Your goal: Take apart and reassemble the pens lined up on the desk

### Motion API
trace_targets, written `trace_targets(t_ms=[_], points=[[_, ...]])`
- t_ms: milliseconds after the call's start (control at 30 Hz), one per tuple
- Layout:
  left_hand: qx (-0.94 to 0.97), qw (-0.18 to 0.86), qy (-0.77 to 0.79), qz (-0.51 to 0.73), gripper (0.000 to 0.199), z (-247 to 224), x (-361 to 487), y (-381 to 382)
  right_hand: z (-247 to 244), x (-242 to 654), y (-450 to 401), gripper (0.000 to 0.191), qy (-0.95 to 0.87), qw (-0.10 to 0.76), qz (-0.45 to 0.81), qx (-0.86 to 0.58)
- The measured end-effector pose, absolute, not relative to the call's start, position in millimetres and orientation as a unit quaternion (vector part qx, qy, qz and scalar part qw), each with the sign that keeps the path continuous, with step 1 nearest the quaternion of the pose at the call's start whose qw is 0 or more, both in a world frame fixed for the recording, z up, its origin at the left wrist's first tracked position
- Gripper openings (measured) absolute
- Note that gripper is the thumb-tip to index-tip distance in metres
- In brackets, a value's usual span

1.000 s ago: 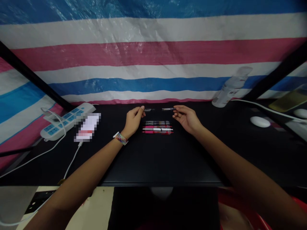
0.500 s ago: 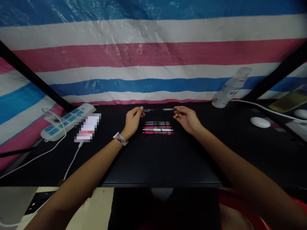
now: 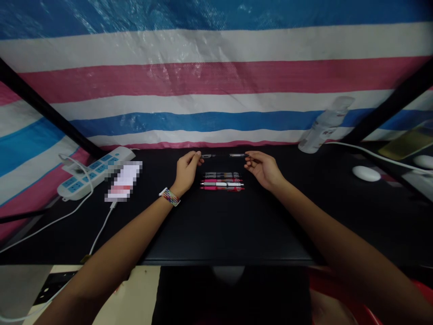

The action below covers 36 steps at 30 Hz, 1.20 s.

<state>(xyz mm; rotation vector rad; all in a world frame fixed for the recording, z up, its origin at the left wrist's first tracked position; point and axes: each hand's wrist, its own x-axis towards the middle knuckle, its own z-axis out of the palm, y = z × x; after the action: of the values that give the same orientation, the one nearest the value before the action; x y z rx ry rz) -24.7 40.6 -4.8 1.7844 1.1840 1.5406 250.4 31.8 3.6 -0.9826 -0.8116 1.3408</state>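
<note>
My left hand [image 3: 186, 170], with a woven band on its wrist, pinches the grey clip end of a slim pen [image 3: 237, 155] between thumb and fingers. At the clear barrel end, the fingertips of my right hand [image 3: 264, 169] are closed on it. The pen lies level above the far part of the black table. Its middle is dark against the tabletop, so I cannot tell whether it is one piece or two. Just nearer to me, several pens [image 3: 222, 184] rest side by side in a row, some dark, some pink or red, one with a white barrel.
A white power strip [image 3: 96, 171] and a blurred-out phone [image 3: 123, 181] on a cable lie on the left of the black table [image 3: 230, 230]. On the right are a clear bottle [image 3: 325, 125], a white mouse-like object [image 3: 366, 173] and a white cable. Striped sheeting [image 3: 216, 76] hangs behind.
</note>
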Motion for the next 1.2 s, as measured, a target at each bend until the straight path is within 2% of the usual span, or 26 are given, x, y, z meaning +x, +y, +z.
trace_targets(t_ms=[1200], points=[[0.64,0.261,0.433,0.578,0.036,-4.4,-25.0,40.6,3.7,249.7,33.4,0.013,-0.341,0.607,0.584,-0.418]])
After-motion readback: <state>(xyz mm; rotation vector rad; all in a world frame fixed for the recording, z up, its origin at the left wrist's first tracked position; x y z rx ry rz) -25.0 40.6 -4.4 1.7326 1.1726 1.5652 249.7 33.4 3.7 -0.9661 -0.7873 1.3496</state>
